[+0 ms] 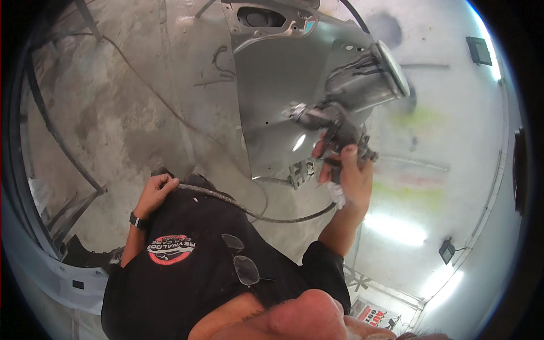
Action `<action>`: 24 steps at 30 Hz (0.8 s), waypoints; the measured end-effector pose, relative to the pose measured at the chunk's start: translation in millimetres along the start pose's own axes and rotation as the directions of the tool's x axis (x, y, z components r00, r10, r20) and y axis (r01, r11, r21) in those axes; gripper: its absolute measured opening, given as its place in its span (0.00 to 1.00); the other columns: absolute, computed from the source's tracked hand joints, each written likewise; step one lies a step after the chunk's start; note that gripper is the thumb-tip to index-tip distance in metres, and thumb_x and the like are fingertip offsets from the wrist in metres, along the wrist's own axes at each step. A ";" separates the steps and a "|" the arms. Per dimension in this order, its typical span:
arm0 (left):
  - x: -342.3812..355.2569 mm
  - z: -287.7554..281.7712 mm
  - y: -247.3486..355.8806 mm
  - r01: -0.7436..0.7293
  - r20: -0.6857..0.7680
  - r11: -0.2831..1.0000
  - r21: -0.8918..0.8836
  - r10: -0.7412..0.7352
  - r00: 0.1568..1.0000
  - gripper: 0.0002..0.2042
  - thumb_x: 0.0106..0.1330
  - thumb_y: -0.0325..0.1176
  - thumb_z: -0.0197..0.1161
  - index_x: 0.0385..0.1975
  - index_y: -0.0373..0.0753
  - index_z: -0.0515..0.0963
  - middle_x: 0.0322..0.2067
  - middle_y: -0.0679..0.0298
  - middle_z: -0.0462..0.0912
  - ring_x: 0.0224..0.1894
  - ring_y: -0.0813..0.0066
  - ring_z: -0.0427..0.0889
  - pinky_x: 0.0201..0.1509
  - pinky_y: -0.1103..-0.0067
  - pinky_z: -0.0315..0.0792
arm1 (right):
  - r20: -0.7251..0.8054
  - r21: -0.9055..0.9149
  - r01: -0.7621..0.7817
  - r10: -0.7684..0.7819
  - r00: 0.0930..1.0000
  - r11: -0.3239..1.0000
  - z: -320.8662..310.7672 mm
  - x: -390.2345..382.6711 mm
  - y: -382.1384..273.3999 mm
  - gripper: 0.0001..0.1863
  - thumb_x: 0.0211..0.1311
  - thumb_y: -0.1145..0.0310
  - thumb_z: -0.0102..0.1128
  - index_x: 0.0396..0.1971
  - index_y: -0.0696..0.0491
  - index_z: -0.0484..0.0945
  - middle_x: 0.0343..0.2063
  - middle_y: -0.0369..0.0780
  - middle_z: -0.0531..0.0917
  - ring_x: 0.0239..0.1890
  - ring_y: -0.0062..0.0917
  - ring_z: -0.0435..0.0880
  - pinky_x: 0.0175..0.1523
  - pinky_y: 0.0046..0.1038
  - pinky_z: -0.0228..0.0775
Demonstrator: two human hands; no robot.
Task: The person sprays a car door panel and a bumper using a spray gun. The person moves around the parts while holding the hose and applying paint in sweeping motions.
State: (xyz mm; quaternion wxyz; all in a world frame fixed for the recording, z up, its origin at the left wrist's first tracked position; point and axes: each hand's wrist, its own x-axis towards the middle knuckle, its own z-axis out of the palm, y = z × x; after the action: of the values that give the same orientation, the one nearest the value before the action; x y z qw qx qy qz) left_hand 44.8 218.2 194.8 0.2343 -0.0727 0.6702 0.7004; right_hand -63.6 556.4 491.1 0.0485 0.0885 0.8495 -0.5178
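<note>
My right hand (356, 184) is closed round the grip of a paint spray gun (339, 122). A metal paint cup (362, 85) with streaks down its side is tilted on top of the gun, and the nozzle points left. White wrapping (339, 196) shows below the grip, where a dark air hose (272, 219) hangs in a curve. Pinched in my left hand (156, 194), at waist height, is the other part of that hose. Beyond the gun stands a grey car door panel (277, 85), its lower part glossy, with the gun partly covering its right side.
A thin hose or cable (164, 105) runs over the stained concrete floor (136, 136). Dark stand legs (51, 122) are on the left, beside a light car body part (68, 283). On the right rise a paint-marked wall (419, 136) and a floodlight (479, 51).
</note>
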 end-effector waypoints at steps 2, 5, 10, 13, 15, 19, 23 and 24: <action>-3.0 -0.8 0.0 -0.018 -0.009 1.000 0.007 0.018 1.000 0.17 0.70 0.40 0.61 0.22 0.36 0.73 0.21 0.76 0.70 0.27 0.88 0.64 0.31 0.83 0.60 | -0.052 -0.053 0.009 -0.012 0.999 0.999 -9.5 25.7 -14.9 0.29 0.74 0.46 0.46 0.46 0.62 0.76 0.28 0.43 0.82 0.15 0.23 0.75 0.20 0.23 0.64; -6.8 -4.5 -4.3 -0.009 -0.008 1.000 -0.009 0.009 1.000 0.16 0.70 0.39 0.61 0.22 0.37 0.72 0.21 0.76 0.69 0.27 0.88 0.64 0.31 0.84 0.59 | -0.329 -0.134 0.029 -0.072 0.942 0.991 -47.9 67.5 -19.3 0.28 0.72 0.46 0.50 0.40 0.61 0.75 0.25 0.43 0.82 0.12 0.24 0.75 0.17 0.23 0.63; -11.4 -12.0 11.4 -0.049 -0.051 0.999 -0.003 0.048 0.998 0.16 0.70 0.38 0.62 0.23 0.35 0.72 0.21 0.76 0.68 0.27 0.89 0.63 0.30 0.83 0.59 | -0.584 -0.116 0.071 -0.125 0.802 0.991 -89.8 105.7 -15.4 0.28 0.70 0.46 0.54 0.37 0.62 0.76 0.24 0.42 0.82 0.11 0.24 0.76 0.15 0.23 0.63; -14.0 -21.7 18.6 -0.102 -0.094 0.995 0.002 0.102 0.990 0.16 0.70 0.38 0.62 0.23 0.35 0.72 0.21 0.76 0.69 0.27 0.89 0.63 0.30 0.83 0.59 | -0.639 -0.212 0.038 -0.168 0.751 0.977 -69.5 98.7 -19.8 0.29 0.70 0.45 0.54 0.38 0.62 0.76 0.24 0.42 0.82 0.11 0.24 0.77 0.15 0.22 0.62; -13.7 -32.5 21.2 -0.089 -0.078 0.996 0.001 0.089 0.993 0.15 0.70 0.37 0.62 0.23 0.35 0.73 0.21 0.76 0.70 0.27 0.88 0.64 0.30 0.83 0.60 | -0.477 -0.146 0.057 -0.121 0.870 0.988 -51.4 80.6 -29.3 0.29 0.71 0.44 0.53 0.42 0.62 0.76 0.26 0.42 0.83 0.12 0.23 0.76 0.16 0.22 0.64; -11.8 -44.7 44.1 -0.076 -0.053 0.996 -0.048 0.073 0.996 0.14 0.69 0.36 0.63 0.23 0.35 0.74 0.21 0.76 0.71 0.27 0.88 0.66 0.32 0.84 0.61 | -0.263 -0.038 0.069 -0.077 0.962 0.997 4.4 49.0 -55.7 0.28 0.72 0.46 0.53 0.43 0.62 0.77 0.27 0.43 0.83 0.12 0.23 0.75 0.17 0.23 0.63; -8.2 -48.0 57.8 -0.101 -0.061 0.995 -0.026 0.099 0.993 0.14 0.69 0.36 0.64 0.23 0.34 0.75 0.20 0.75 0.72 0.27 0.87 0.67 0.32 0.84 0.62 | 0.010 0.005 0.040 -0.040 0.999 0.999 19.1 54.7 -67.0 0.28 0.73 0.47 0.50 0.45 0.62 0.76 0.27 0.43 0.83 0.12 0.22 0.74 0.18 0.22 0.62; -6.6 -47.4 64.1 -0.094 -0.061 0.995 -0.021 0.093 0.994 0.14 0.69 0.36 0.64 0.23 0.34 0.75 0.20 0.75 0.73 0.27 0.87 0.68 0.32 0.84 0.63 | 0.074 0.001 0.013 -0.013 0.997 1.000 19.0 61.3 -69.0 0.28 0.73 0.47 0.49 0.46 0.62 0.75 0.27 0.43 0.83 0.13 0.22 0.74 0.17 0.22 0.62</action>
State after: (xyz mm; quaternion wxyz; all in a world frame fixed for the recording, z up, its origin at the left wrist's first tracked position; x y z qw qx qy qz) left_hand 13.3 171.2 251.3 0.1802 -0.0651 0.6712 0.7161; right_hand -137.6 514.8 531.9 0.0764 0.0639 0.8476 -0.5212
